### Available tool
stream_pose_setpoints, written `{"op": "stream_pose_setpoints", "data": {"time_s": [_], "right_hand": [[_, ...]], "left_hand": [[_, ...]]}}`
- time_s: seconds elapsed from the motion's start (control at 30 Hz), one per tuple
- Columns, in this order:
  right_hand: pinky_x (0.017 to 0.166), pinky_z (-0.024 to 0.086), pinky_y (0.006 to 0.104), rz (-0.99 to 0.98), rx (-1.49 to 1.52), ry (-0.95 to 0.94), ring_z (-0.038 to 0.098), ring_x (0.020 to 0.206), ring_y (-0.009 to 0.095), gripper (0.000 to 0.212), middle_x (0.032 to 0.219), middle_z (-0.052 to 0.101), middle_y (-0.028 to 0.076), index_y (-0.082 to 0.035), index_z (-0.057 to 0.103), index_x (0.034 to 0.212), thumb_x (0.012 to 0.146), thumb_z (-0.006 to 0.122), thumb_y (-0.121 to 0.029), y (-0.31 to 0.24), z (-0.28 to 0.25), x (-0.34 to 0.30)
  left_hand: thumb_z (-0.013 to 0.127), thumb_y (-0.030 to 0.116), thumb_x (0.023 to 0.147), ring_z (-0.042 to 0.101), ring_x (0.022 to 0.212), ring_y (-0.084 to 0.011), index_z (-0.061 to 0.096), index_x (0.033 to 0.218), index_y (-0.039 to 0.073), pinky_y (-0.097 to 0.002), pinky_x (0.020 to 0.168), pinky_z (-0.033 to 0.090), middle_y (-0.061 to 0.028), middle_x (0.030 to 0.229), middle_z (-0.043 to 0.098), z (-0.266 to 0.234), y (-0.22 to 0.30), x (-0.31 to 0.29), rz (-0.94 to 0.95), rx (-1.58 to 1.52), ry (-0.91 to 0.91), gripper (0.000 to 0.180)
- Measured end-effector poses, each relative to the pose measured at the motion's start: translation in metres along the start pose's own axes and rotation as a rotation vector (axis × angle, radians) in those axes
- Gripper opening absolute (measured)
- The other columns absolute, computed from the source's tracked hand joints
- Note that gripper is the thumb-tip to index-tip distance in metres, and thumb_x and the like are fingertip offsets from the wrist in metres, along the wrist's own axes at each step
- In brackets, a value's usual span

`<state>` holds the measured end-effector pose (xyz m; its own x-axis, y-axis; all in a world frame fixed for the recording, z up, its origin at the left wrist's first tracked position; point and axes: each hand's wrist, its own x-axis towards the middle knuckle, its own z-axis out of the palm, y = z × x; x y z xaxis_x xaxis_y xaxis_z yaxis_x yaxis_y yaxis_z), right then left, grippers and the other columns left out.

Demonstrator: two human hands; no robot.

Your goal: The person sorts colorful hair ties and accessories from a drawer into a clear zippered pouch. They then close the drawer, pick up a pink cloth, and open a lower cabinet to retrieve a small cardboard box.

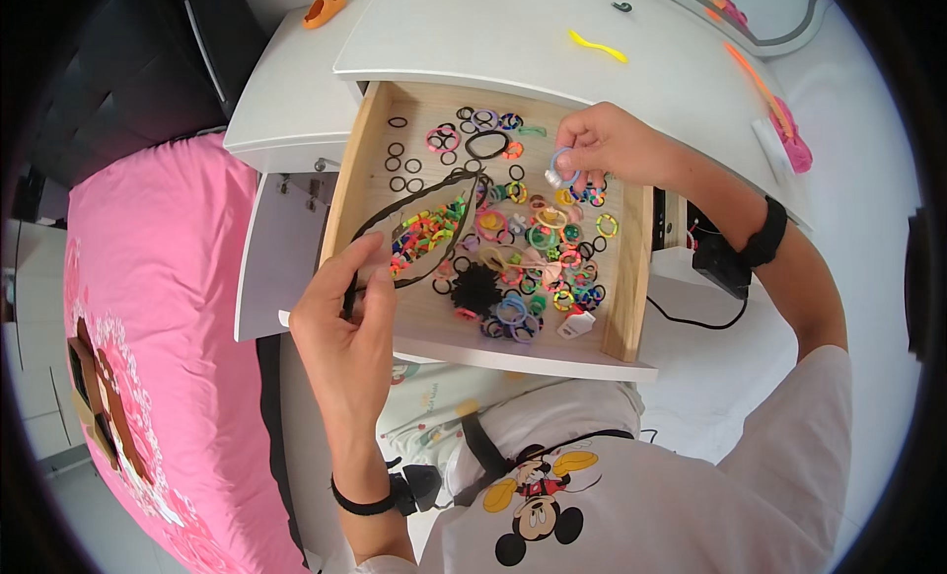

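My left hand (350, 303) is closed on the edge of a clear pouch (404, 211) with black trim, tilted over the left part of the open drawer (623, 303). Small, brightly coloured hair elastics (429, 231) show inside the pouch. Above the drawer's right side, my right hand (604, 145) pinches a pale blue hair tie (558, 166) with a whitish ornament. Below both hands, loose hair ties cover much of the drawer bottom: plain black rings (398, 164), a pink ring set (443, 138), a black ruffled scrunchie (475, 289) and blue coiled ties (512, 311).
The white desktop (464, 32) behind the drawer holds a yellow strip-like object (598, 46) and a pink item (789, 135). An orange shoe-shaped object (324, 11) lies at far left. A bed with a pink cover (168, 278) is on the left; a black cable (700, 323) hangs right.
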<state>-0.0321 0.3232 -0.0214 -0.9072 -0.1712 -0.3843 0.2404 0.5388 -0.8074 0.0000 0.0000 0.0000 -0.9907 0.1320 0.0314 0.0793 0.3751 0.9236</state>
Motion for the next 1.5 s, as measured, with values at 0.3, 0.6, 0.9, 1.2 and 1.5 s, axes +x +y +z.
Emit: {"op": "stream_pose_setpoints", "data": {"time_s": [0.3,0.6,0.9,1.2,1.5], "right_hand": [[0.058,0.052,0.0261,0.011,0.038,-0.022,0.066,0.067,0.012,0.01,0.079,0.067,0.007,0.002,0.062,0.092,0.087,0.061,-0.007,0.013,0.003,0.005],[0.068,0.052,0.0423,-0.25,-0.984,0.314,0.066,0.081,0.032,0.013,0.079,0.065,0.015,0.001,0.062,0.085,0.078,0.068,-0.008,0.027,0.029,0.033],[0.067,0.048,0.0454,-0.04,-0.815,-0.092,0.064,0.08,0.035,0.014,0.078,0.063,0.018,0.0,0.059,0.078,0.071,0.069,-0.007,-0.006,0.057,0.056],[0.074,0.053,0.0459,-0.094,-0.824,0.145,0.064,0.095,0.038,0.008,0.087,0.065,0.021,0.001,0.064,0.081,0.073,0.063,0.002,0.004,0.035,0.073],[0.075,0.054,0.0471,-0.114,-0.945,0.017,0.064,0.09,0.042,0.011,0.09,0.065,0.023,0.002,0.065,0.084,0.073,0.062,0.003,0.002,0.037,0.08]], "left_hand": [[0.058,0.002,0.087,0.045,0.064,-0.0018,0.066,0.11,-0.006,-0.0174,0.056,0.036,-0.0008,0.084,0.064,0.004,0.0,0.001,0.003,-0.004,0.006,0.025],[0.058,0.002,0.087,0.044,0.064,-0.0015,0.066,0.109,-0.005,-0.0172,0.055,0.035,0.0001,0.082,0.064,-0.006,-0.001,0.001,-0.008,-0.004,0.037,0.025],[0.058,0.002,0.087,0.044,0.064,-0.0013,0.066,0.108,-0.005,-0.0173,0.055,0.034,0.0006,0.083,0.063,-0.01,-0.003,0.006,-0.018,-0.036,0.06,0.024],[0.058,0.005,0.091,0.047,0.067,-0.0021,0.066,0.112,-0.002,-0.0177,0.057,0.037,-0.0022,0.094,0.068,-0.014,-0.01,0.008,-0.018,0.021,0.02,0.024],[0.058,0.005,0.092,0.048,0.067,-0.0026,0.066,0.112,-0.003,-0.0182,0.057,0.037,-0.0031,0.093,0.068,-0.01,-0.007,0.007,0.006,0.011,0.014,0.024]]}}
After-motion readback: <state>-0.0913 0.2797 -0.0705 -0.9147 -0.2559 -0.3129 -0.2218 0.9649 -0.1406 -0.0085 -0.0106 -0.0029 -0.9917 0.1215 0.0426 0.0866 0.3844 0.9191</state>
